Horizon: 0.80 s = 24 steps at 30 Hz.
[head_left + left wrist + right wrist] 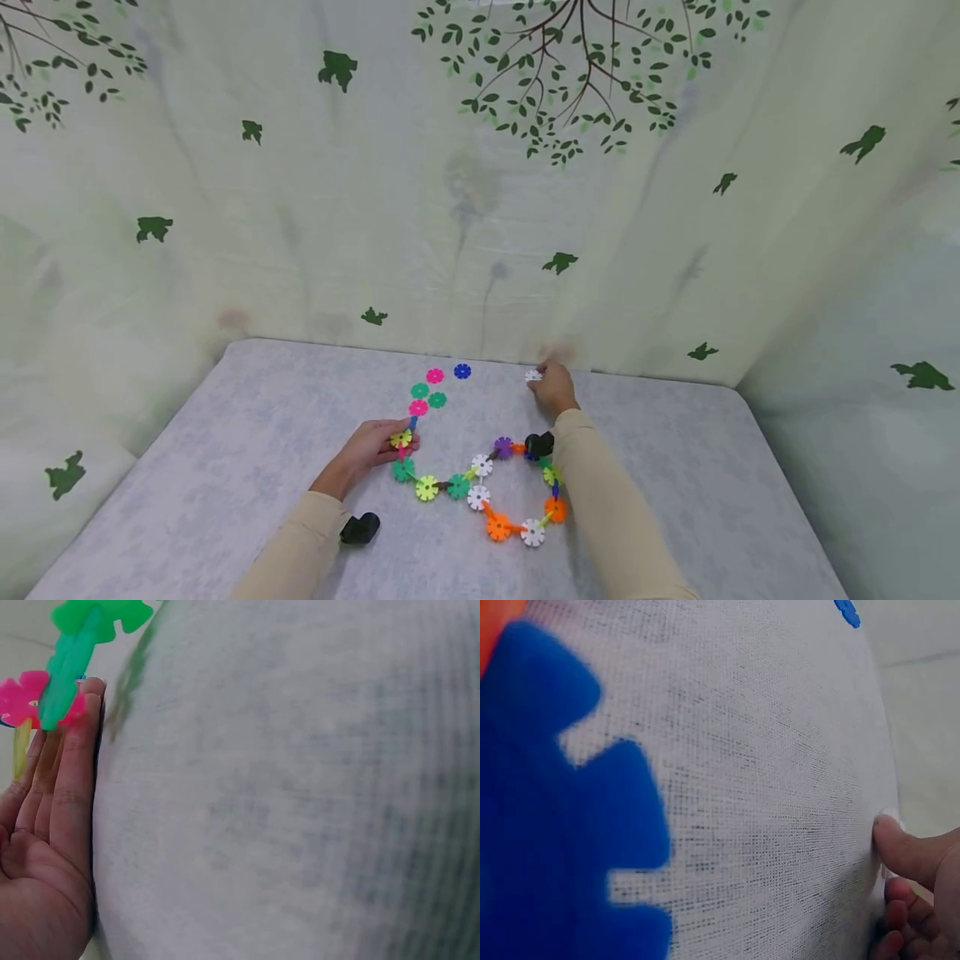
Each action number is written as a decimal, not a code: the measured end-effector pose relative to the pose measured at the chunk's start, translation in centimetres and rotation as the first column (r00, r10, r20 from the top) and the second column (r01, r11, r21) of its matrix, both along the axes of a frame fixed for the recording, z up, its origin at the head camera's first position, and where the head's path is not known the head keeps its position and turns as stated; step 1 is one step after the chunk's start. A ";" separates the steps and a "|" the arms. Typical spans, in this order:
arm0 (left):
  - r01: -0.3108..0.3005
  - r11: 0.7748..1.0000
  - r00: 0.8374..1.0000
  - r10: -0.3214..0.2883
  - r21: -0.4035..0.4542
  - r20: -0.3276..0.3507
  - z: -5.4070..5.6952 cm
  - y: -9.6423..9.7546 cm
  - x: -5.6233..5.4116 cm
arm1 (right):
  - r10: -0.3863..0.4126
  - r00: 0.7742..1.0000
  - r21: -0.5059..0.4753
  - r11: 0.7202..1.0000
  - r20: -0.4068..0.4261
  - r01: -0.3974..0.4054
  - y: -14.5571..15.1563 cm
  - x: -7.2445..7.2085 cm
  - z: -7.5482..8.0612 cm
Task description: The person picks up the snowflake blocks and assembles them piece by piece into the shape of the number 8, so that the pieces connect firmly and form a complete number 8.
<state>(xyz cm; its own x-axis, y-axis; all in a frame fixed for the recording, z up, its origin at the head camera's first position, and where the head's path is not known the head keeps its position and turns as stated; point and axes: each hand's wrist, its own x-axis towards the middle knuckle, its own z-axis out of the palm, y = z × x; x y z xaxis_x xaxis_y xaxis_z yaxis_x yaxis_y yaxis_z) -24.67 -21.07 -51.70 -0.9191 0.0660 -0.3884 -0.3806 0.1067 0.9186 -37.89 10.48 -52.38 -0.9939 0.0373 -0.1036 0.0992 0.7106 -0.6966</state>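
Observation:
A chain of colorful notched flower discs (427, 488) lies on the table, with a closed loop on its right side. At the chain's left end, my left hand (372, 444) holds it by a yellow disc (401, 438), the thumb over it. The left wrist view shows green (71, 671) and pink discs (22, 699) at that hand's fingertips. Near the table's far edge, my right hand (555, 388) pinches a loose white disc (533, 376) between thumb and fingers. A blue disc (562, 802) looms close in the right wrist view, under the right forearm.
Several loose discs lie beyond the left hand: pink (435, 376), blue (462, 371) and green (437, 400) among them. Behind the table (675, 467) hangs a pale curtain (360, 200) with leaf prints. A black wrist camera (360, 528) sits by the left sleeve.

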 end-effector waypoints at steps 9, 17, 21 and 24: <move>0.015 0.999 1.000 -0.015 0.045 0.004 0.2 0.1 0.1 | 0.085 0.996 -0.398 0.914 0.009 -0.074 -3.1 2.3 1.7; 0.032 0.998 0.999 -0.031 0.045 -0.019 -0.1 -0.1 -0.1 | 0.280 0.960 -0.616 0.751 -0.032 -0.239 -10.6 6.4 2.0; 0.032 0.998 0.999 -0.031 0.046 -0.018 -0.2 -0.1 -0.2 | 0.249 0.968 -0.638 0.741 -0.031 -0.211 -12.7 7.2 1.4; 0.037 0.998 0.999 -0.035 0.052 -0.021 -0.3 -0.2 -0.2 | 0.225 0.974 -0.638 0.748 -0.016 -0.184 -13.6 7.6 1.1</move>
<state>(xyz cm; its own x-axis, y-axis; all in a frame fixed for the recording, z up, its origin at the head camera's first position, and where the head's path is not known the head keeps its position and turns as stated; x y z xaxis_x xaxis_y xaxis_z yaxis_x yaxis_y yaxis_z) -24.83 -21.23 -52.02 -0.9233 0.1191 -0.3652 -0.3589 0.0711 0.9306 -30.33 -3.08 -51.28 -0.9615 -0.2607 -0.0873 0.0577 0.1192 -0.9912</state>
